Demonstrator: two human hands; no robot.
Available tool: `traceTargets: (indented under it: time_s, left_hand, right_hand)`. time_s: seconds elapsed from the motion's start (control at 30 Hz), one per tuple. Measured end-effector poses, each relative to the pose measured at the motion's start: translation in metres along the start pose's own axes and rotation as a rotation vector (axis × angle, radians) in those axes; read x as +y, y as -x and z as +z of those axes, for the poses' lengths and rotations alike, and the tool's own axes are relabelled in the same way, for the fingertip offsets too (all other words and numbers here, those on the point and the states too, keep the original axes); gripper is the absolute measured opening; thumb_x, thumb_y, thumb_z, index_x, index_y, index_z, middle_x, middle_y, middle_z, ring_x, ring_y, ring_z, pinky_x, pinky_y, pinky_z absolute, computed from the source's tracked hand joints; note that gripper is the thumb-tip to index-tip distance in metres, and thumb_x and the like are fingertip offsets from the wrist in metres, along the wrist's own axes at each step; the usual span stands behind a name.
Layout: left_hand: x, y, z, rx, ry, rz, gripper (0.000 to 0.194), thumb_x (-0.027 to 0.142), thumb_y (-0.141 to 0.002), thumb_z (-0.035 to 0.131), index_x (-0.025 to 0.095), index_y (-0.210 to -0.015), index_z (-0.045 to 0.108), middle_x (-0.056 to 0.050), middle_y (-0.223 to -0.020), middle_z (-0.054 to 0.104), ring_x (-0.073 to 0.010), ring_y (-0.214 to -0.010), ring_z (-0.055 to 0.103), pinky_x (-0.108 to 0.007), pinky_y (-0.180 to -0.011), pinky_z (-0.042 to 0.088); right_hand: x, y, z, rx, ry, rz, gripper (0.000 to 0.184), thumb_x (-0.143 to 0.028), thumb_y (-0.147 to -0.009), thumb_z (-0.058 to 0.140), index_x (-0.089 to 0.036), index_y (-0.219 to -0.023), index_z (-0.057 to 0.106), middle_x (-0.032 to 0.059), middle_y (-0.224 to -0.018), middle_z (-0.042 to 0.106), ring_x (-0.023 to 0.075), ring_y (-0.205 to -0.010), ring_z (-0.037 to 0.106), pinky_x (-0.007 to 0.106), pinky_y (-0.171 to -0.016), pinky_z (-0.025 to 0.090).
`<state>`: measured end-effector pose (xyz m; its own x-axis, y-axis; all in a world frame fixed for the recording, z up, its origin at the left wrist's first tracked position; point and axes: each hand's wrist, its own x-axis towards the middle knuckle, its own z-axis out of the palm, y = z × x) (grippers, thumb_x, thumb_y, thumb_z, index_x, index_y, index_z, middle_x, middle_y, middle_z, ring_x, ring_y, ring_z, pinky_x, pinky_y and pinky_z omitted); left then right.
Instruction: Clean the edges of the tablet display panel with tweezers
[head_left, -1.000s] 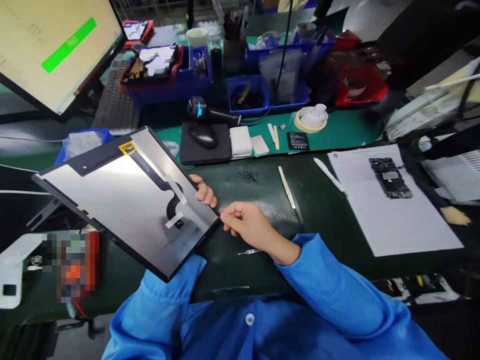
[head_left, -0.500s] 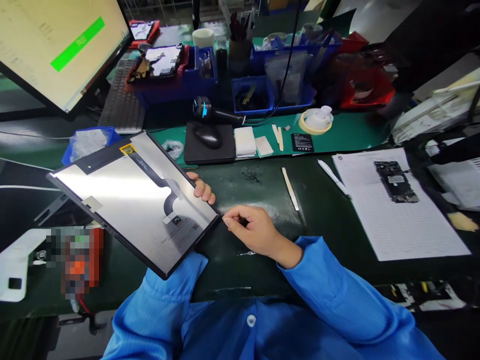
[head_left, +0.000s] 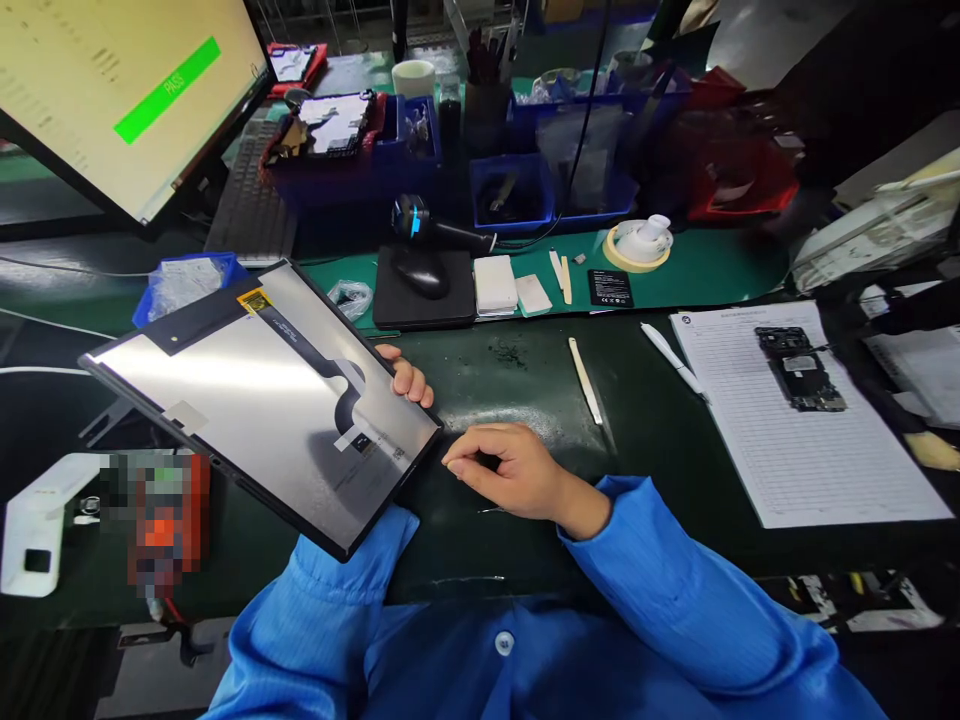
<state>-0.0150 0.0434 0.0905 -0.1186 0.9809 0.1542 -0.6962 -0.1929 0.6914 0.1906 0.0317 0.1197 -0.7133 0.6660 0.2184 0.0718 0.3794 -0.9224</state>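
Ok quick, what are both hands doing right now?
Left hand: closed around the edge of the screen panel, holding it tilted.
Right hand: closed in a pinch; can't tell if it holds something tiny.

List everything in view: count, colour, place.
display panel: one, silver, left
monitor: one, black, upper left
keyboard: one, dark, upper left
mouse: one, black, upper centre
scanner: one, black, behind mouse
sticks: three, pale, right of centre
tape: one, cream, upper right
lined sheet: one, white, right
pen: one, white, at sheet's edge
circuit board: one, black, on sheet
cup: one, white, back
bins: several, blue and red, back
blurred device: one, red, left
left hand: one, bare, holding panel
right hand: one, bare, beside panel
sleeves: two, blue, bottom
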Motion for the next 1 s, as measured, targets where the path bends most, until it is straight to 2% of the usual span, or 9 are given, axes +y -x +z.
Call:
traceTargets:
  time_s: [0.07,0.2,0.27,0.43,0.6,0.83,0.9,1.0]
  left_hand:
    - [0.0,0.003,0.008,0.002,0.005,0.06,0.054,0.065,-0.063,0.077,0.025,-0.097,0.063,0.004,-0.059,0.041,-0.0133,-0.052,0.046,-0.027,-0.049,0.041]
    - [0.004,0.012,0.029,0.16,0.02,0.116,0.053,0.064,-0.071,0.071,0.021,-0.1,0.061,0.002,-0.065,0.046,-0.0136,-0.06,0.05,-0.028,-0.055,0.045]
    - [0.006,0.016,0.035,0.194,0.007,0.11,0.05,0.063,-0.074,0.069,0.021,-0.1,0.061,0.002,-0.066,0.046,-0.0139,-0.06,0.051,-0.029,-0.057,0.046]
    - [0.007,0.018,0.036,0.218,-0.012,0.15,0.054,0.068,-0.079,0.062,0.02,-0.104,0.061,0.001,-0.07,0.049,-0.0139,-0.064,0.052,-0.03,-0.061,0.047]
    - [0.01,0.018,0.038,0.204,-0.025,0.147,0.036,0.052,-0.086,0.06,0.02,-0.103,0.063,0.0,-0.071,0.051,-0.0146,-0.066,0.053,-0.03,-0.063,0.046]
    - [0.014,0.018,0.04,0.246,-0.059,0.127,0.035,0.052,-0.082,0.064,0.021,-0.099,0.062,0.0,-0.072,0.051,-0.0139,-0.066,0.051,-0.03,-0.066,0.048]
    - [0.012,0.018,0.037,0.244,-0.043,0.152,0.036,0.052,-0.085,0.061,0.021,-0.102,0.062,0.0,-0.074,0.052,-0.0139,-0.069,0.053,-0.03,-0.068,0.049]
    - [0.011,0.018,0.03,0.197,-0.021,0.15,0.034,0.051,-0.088,0.059,0.021,-0.104,0.064,-0.001,-0.074,0.053,-0.0149,-0.071,0.055,-0.031,-0.07,0.05]
  right_hand:
    - [0.0,0.0,-0.001,-0.023,-0.025,-0.002,0.015,-0.027,-0.094,0.061,-0.022,-0.087,0.073,0.0015,-0.073,0.07,0.0152,-0.065,0.062,0.028,-0.064,0.047]
    - [0.0,0.0,-0.003,-0.069,-0.12,-0.012,0.016,-0.029,-0.094,0.063,-0.021,-0.086,0.073,0.0031,-0.075,0.071,0.0167,-0.068,0.063,0.03,-0.066,0.049]
    - [-0.001,-0.001,-0.004,-0.089,-0.16,-0.031,0.016,-0.029,-0.094,0.063,-0.021,-0.085,0.073,0.0034,-0.075,0.07,0.0167,-0.068,0.063,0.031,-0.066,0.049]
    - [-0.004,-0.001,-0.008,-0.154,-0.273,-0.063,0.016,-0.032,-0.094,0.066,-0.021,-0.084,0.074,0.0033,-0.076,0.069,0.0158,-0.068,0.062,0.03,-0.064,0.049]
    - [-0.008,0.001,-0.011,-0.231,-0.397,-0.084,0.011,-0.026,-0.092,0.069,-0.021,-0.085,0.075,0.0033,-0.079,0.071,0.0152,-0.071,0.064,0.029,-0.067,0.051]
    - [-0.014,0.003,-0.021,-0.401,-0.459,-0.01,0.017,-0.034,-0.091,0.07,-0.02,-0.082,0.074,0.0039,-0.08,0.072,0.0156,-0.071,0.065,0.029,-0.068,0.053]
    - [-0.014,0.002,-0.02,-0.362,-0.356,0.041,0.017,-0.033,-0.092,0.068,-0.02,-0.083,0.074,0.0034,-0.079,0.071,0.0155,-0.07,0.064,0.028,-0.066,0.052]
    - [-0.008,-0.002,-0.015,-0.142,-0.088,0.158,0.016,-0.029,-0.094,0.064,-0.02,-0.084,0.074,0.0027,-0.079,0.068,0.0147,-0.069,0.06,0.027,-0.063,0.048]
